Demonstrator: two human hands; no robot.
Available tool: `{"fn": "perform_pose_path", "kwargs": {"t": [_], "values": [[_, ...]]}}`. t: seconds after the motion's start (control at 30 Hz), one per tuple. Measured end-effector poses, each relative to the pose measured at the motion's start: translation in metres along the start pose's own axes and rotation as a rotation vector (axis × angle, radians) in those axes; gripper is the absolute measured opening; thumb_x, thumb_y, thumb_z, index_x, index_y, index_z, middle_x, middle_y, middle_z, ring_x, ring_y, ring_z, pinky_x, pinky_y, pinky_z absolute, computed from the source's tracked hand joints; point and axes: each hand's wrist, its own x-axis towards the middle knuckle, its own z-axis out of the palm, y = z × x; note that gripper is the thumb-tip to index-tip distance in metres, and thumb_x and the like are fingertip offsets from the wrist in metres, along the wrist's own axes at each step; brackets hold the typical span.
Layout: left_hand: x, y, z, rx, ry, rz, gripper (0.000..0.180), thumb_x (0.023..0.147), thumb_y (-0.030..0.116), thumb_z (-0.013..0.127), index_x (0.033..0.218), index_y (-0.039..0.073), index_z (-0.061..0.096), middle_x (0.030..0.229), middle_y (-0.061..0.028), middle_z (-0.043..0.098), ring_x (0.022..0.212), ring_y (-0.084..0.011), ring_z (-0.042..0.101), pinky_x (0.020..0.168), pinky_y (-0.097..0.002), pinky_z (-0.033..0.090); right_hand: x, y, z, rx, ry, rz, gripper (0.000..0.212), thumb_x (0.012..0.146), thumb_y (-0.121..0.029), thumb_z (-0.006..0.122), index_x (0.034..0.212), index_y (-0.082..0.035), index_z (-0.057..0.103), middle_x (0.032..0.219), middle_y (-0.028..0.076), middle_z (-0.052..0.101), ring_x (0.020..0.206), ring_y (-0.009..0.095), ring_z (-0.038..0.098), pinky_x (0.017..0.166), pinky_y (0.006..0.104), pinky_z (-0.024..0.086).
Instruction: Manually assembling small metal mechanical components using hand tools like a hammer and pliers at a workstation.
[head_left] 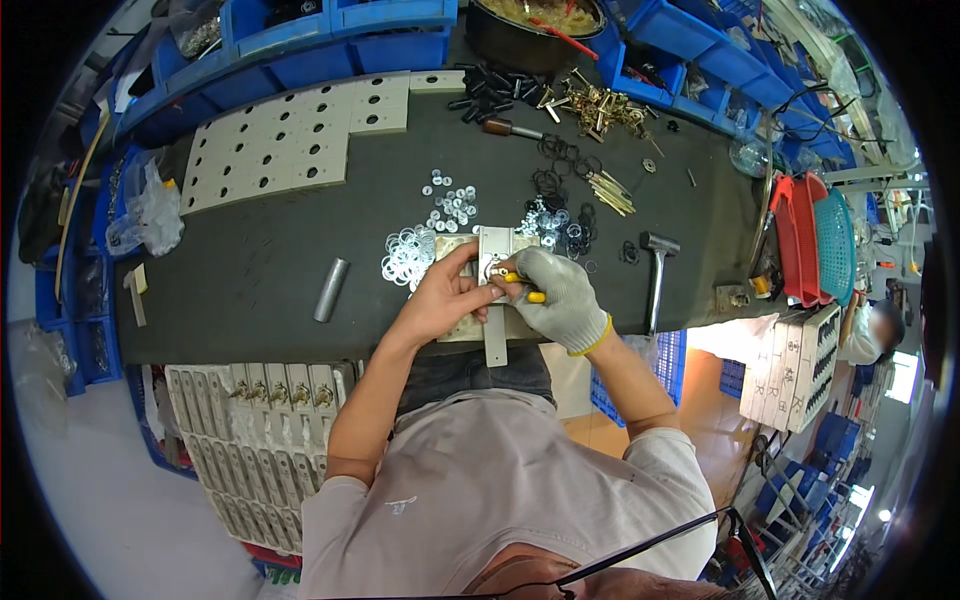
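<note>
A pale, narrow metal plate (496,345) lies over a worn block (455,246) at the front of the bench. My bare left hand (447,298) is closed on the plate's left side, thumb and fingertips pressed near its middle. In a grey knitted glove, my right hand (562,298) grips yellow-handled pliers (537,297). The pliers' jaws are at a small round fitting in the plate, mostly covered by my fingers. White rings (408,256) lie left of the block, and small clear discs (458,207) sit beyond it.
A hammer (656,275) stands right of my hands; a metal cylinder (331,290) lies left. Farther back are black rings (550,182), brass pins (612,192), a screwdriver (512,128), brass parts (605,106) and perforated panels (270,150). Blue bins (400,52) line the back; red baskets (798,240) stand right.
</note>
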Motion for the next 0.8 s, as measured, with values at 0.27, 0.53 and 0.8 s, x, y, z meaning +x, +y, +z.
{"fn": "perform_pose_path", "kwargs": {"t": [0.27, 0.53, 0.8], "values": [[0.0, 0.006, 0.004, 0.047, 0.014, -0.03, 0.059, 0.096, 0.003, 0.072, 0.147, -0.002, 0.044, 0.107, -0.0074, 0.07, 0.079, -0.0094, 0.067, 0.065, -0.0266, 0.057, 0.014, 0.005, -0.018, 0.05, -0.106, -0.117, 0.017, 0.087, -0.008, 0.073, 0.103, -0.007, 0.067, 0.095, 0.012, 0.07, 0.087, 0.035, 0.07, 0.076, 0.0433, 0.057], [0.0, 0.006, 0.003, 0.025, -0.007, -0.008, 0.059, 0.096, 0.004, 0.072, 0.147, -0.001, 0.044, 0.111, -0.0075, 0.07, 0.085, -0.0095, 0.068, 0.067, -0.0265, 0.059, 0.007, 0.006, -0.006, -0.015, -0.057, -0.129, 0.02, 0.086, -0.006, 0.073, 0.105, -0.006, 0.068, 0.095, 0.013, 0.069, 0.087, 0.036, 0.07, 0.075, 0.043, 0.057], [-0.001, 0.008, 0.004, 0.016, -0.001, -0.03, 0.058, 0.096, 0.005, 0.073, 0.146, -0.002, 0.045, 0.11, -0.007, 0.07, 0.084, -0.0088, 0.067, 0.066, -0.0265, 0.059, 0.015, 0.009, -0.018, 0.052, -0.125, -0.164, 0.025, 0.082, -0.001, 0.07, 0.107, -0.004, 0.068, 0.097, 0.015, 0.069, 0.091, 0.037, 0.069, 0.078, 0.0436, 0.057]]}}
